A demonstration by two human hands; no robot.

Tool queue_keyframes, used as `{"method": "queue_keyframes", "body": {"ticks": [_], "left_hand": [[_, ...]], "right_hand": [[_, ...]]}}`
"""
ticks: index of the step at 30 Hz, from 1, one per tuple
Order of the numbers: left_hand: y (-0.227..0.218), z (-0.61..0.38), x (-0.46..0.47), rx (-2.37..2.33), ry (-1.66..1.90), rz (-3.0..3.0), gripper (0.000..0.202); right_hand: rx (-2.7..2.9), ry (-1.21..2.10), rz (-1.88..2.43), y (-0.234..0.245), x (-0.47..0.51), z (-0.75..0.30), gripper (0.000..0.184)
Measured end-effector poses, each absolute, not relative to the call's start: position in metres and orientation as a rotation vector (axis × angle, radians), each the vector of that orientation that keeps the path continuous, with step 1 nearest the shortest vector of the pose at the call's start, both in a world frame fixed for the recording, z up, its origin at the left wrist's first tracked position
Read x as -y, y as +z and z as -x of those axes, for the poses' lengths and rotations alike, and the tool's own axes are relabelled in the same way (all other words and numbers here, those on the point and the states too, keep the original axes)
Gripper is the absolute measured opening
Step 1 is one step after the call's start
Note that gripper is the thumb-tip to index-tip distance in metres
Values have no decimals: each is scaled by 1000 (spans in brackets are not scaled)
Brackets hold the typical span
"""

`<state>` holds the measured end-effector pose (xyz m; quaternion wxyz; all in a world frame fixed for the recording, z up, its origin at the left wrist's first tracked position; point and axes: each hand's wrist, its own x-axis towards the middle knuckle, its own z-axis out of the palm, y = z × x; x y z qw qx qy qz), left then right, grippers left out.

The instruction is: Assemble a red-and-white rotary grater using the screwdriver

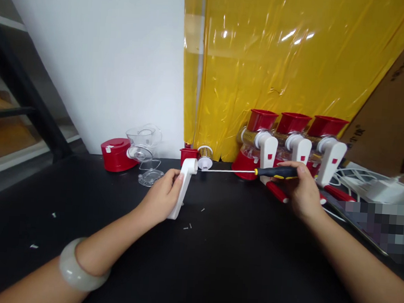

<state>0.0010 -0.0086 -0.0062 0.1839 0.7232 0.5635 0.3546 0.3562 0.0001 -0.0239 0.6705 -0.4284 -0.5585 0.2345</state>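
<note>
My left hand (162,197) is closed around a white plastic crank handle (183,187), held upright on the black table (215,263). My right hand (301,191) grips the black and yellow handle of a screwdriver (276,172). Its long metal shaft (226,171) runs left and level, with the tip close to the round top end of the crank handle. A pale bangle (79,267) sits on my left wrist.
Three assembled red and white rotary graters (292,141) stand in a row at the back right before yellow plastic sheeting. A red lid (117,154), clear plastic parts (143,147), a small red piece (188,154) and a metal drum (205,157) lie behind. White cables lie right.
</note>
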Motion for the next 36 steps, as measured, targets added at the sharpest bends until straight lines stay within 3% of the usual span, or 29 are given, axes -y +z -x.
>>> {"method": "queue_keyframes", "body": {"ticks": [8, 20, 29, 36], "left_hand": [[-7, -5, 9, -1400, 910, -1756, 53], [-9, -9, 8, -1287, 942, -1526, 35], [-8, -11, 8, -1244, 951, -1482, 31], [-12, -10, 5, -1206, 990, -1491, 34]], "right_hand": [[1122, 567, 988, -21, -2, -353, 19], [1198, 498, 1055, -30, -6, -358, 33], [1148, 544, 1093, -30, -10, -359, 37], [1003, 740, 1016, -24, -8, -352, 20]]}}
